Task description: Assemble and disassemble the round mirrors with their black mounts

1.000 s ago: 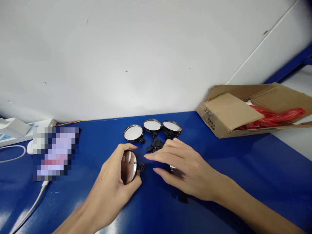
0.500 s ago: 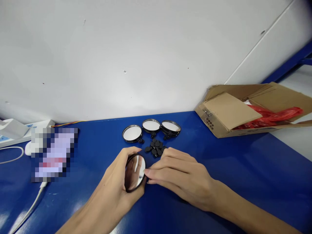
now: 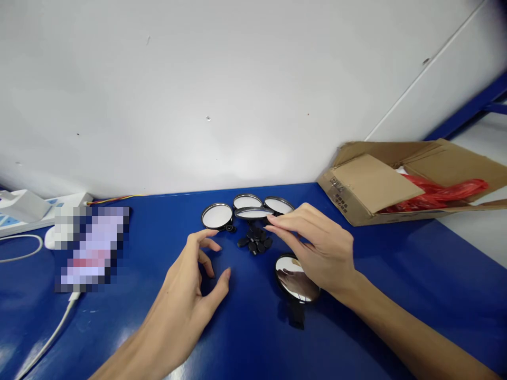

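Note:
My right hand [image 3: 320, 248] pinches the edge of a round mirror [image 3: 254, 213] between thumb and fingers. That mirror is tilted almost edge-on, above a pile of small black round-headed parts [image 3: 255, 240]. Below the same hand is another black-rimmed round mirror [image 3: 295, 279] with a black bracket towards me; the hand partly covers it. My left hand [image 3: 198, 290] is open, with its fingers curved apart and nothing between them. Behind lie three more mirrors: a left one [image 3: 217, 216], a middle one [image 3: 247, 201] and a right one [image 3: 278, 205], the last two partly hidden.
At the right back an opened cardboard box [image 3: 364, 184] has a red plastic bag [image 3: 443, 192] in it. On the left lie a blurred-out phone [image 3: 95, 243], a white cable [image 3: 59, 327] and a power strip [image 3: 67, 203]. A white wall [image 3: 253, 95] borders the blue table [image 3: 245, 338].
My left hand has let go of the mirror it held and opened. My right hand has moved up and away with a mirror in its fingers. Another mirror now shows below it.

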Demonstrator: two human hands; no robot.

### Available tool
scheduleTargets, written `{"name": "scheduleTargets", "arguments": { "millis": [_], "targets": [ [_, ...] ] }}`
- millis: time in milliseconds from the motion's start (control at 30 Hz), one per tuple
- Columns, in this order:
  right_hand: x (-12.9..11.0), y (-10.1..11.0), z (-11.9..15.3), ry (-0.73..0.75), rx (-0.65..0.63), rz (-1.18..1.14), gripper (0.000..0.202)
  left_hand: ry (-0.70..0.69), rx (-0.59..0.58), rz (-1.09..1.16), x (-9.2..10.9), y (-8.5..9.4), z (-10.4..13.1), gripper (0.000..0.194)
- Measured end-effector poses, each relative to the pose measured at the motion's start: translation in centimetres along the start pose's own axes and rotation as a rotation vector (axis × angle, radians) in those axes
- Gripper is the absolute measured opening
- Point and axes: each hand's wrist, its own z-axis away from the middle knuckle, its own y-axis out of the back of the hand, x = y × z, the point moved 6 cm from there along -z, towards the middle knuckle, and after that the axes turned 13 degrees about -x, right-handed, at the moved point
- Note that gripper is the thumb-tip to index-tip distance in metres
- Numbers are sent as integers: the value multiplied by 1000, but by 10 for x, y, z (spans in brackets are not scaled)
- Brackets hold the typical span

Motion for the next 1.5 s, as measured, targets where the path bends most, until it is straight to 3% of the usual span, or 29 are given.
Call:
{"name": "scheduleTargets", "arguments": {
  "millis": [233,567,800,1033,1267,1500],
  "targets": [
    [3,-13,-3,28,-10,70,13,-13,-1,-1,1,1,0,44],
    [13,-27,-7,-49,-39,90,13,-31,-1,9,5,0,4,45],
    [11,-18,-7,-125,-72,65,13,-45,-11,27,4,-2,1,46],
    [1,-6,-8,-160,-196,9,14,-58,5,20,-1,-2,2,46],
    [9,-26,-1,-160,-417,-25,14,-47,17,-4,1,0,0,41],
    [9,-27,-1,-148,-422,1,21,-62,15,-22,4,1,2,37]
  ]
}}
